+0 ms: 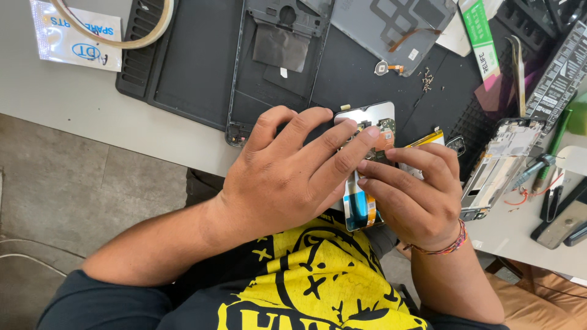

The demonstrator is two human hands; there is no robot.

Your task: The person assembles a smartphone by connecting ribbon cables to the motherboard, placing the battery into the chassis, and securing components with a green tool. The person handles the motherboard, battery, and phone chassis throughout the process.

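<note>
Both hands meet over an opened phone (367, 165) held at the near edge of the table (110, 122), just above the person's lap. The left hand (287, 177) lies across the phone's left side with fingers stretched flat, fingertips pressing on the small circuit board (385, 131) near its far end. The right hand (419, 189) curls around the phone's right edge, its fingers bent and pinched against the middle of the phone; whether it grips a small part there is hard to make out. A blue and orange strip (362, 211) shows at the phone's near end. On the black mat (189, 67) farther away lie an empty phone frame (275, 55) and a grey back cover (391, 24). To the right sits another stripped phone frame (498, 162), with tweezers (520, 67) beyond it.
</note>
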